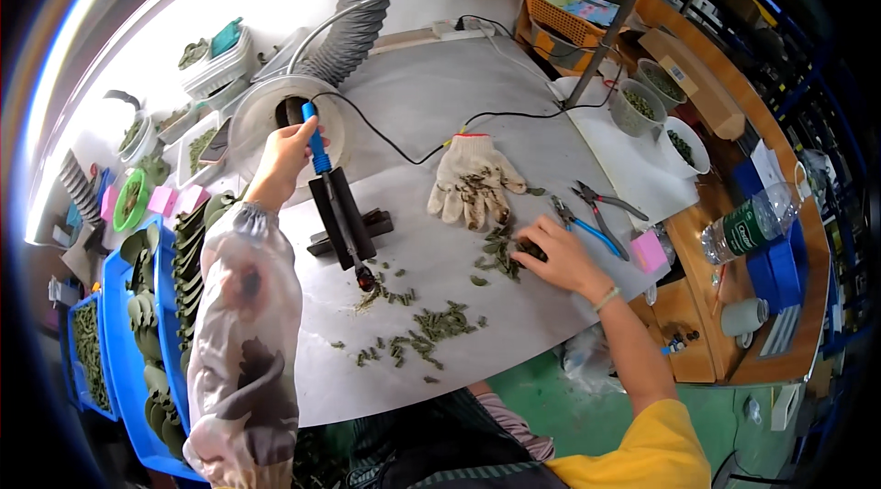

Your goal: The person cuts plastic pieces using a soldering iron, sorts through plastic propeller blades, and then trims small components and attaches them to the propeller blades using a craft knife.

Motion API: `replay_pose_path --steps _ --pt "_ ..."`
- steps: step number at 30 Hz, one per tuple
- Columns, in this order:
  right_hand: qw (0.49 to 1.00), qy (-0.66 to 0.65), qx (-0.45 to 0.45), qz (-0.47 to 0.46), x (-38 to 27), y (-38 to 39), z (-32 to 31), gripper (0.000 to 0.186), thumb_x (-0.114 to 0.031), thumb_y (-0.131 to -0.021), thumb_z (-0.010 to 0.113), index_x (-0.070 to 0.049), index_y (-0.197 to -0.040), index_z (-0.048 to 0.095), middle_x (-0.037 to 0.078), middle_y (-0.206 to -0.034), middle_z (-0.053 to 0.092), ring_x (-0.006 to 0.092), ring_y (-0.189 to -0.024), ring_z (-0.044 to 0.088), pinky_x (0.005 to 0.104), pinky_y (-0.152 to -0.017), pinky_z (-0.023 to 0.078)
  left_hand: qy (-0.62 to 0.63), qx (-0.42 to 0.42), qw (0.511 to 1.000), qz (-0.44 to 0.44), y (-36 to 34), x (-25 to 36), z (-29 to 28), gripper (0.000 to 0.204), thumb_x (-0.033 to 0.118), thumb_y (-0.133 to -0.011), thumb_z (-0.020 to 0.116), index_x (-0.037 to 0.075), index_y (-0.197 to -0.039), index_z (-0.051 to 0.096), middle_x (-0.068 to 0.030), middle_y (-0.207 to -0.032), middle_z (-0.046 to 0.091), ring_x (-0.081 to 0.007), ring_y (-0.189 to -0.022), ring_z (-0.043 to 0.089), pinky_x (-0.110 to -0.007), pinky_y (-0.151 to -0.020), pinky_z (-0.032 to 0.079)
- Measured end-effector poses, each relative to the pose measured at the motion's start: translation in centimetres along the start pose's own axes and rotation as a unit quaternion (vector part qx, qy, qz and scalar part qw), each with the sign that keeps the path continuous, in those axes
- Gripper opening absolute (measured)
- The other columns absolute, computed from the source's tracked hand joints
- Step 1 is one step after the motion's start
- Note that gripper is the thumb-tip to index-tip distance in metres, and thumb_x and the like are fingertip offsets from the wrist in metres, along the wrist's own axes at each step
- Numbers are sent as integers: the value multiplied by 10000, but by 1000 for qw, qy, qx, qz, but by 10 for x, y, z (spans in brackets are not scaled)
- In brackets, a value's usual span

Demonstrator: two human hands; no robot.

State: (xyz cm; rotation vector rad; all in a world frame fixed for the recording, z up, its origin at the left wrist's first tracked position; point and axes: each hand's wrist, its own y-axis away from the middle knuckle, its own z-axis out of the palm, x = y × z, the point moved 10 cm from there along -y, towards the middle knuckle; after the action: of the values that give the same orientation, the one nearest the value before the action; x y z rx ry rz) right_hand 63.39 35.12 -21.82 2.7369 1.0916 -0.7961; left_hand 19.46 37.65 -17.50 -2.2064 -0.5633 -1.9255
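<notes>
My left hand [288, 157], closed, grips the blue handle of a corded tool [318, 154] that looks like a soldering iron. Black plates flank its shaft, and its tip [365, 279] is dark and reddish, close above the table sheet. A black bar-shaped piece [378, 222] lies under the shaft. My right hand [551, 253] curls its fingers over a heap of dark green pieces [498, 255]; what they pinch is hidden. Short green pieces [443, 322] are scattered nearer me. Beyond the heap lies a stained white work glove [474, 182].
Pliers [610, 202] and blue-handled cutters [587, 230] lie right of my right hand, by a pink block [649, 252]. A hose [358, 12] ends in a clear tub [266, 127]. Blue trays [119, 305] stand left. A bottle [748, 225] and bowls [633, 108] stand right.
</notes>
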Motion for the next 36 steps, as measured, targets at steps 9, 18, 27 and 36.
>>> replay_pose_path --steps 9,18,27,36 --pt "998 5 32 50 -10 29 -11 280 -231 -988 618 -85 -1227 617 101 -1108 584 319 -883 632 397 -771 515 64 5 995 78 15 77 1 310 331 -1020 620 27 -1020 680 -16 -871 685 7 -607 419 -150 -502 323" --pt "989 114 11 -94 -50 41 14 322 -260 -946 672 -179 -1257 661 104 -1218 594 323 -887 667 404 -733 555 103 65 985 125 12 85 37 304 317 -1018 627 19 -958 649 -39 -847 691 -31 -609 462 -189 -543 383" --pt "988 21 150 -34 -40 50 -25 275 -76 -920 605 -19 -1185 649 146 -1068 585 332 -810 635 440 -701 527 105 100 975 169 24 65 68 267 269 -1008 650 10 -989 585 -16 -819 607 -57 -675 545 -208 -624 457" --pt "986 115 123 -15 -43 -13 17 297 -19 -826 624 -68 -1117 653 109 -1024 591 320 -826 664 449 -683 544 101 94 972 191 52 69 78 239 269 -1011 654 47 -986 569 11 -842 566 -51 -692 523 -203 -645 450"
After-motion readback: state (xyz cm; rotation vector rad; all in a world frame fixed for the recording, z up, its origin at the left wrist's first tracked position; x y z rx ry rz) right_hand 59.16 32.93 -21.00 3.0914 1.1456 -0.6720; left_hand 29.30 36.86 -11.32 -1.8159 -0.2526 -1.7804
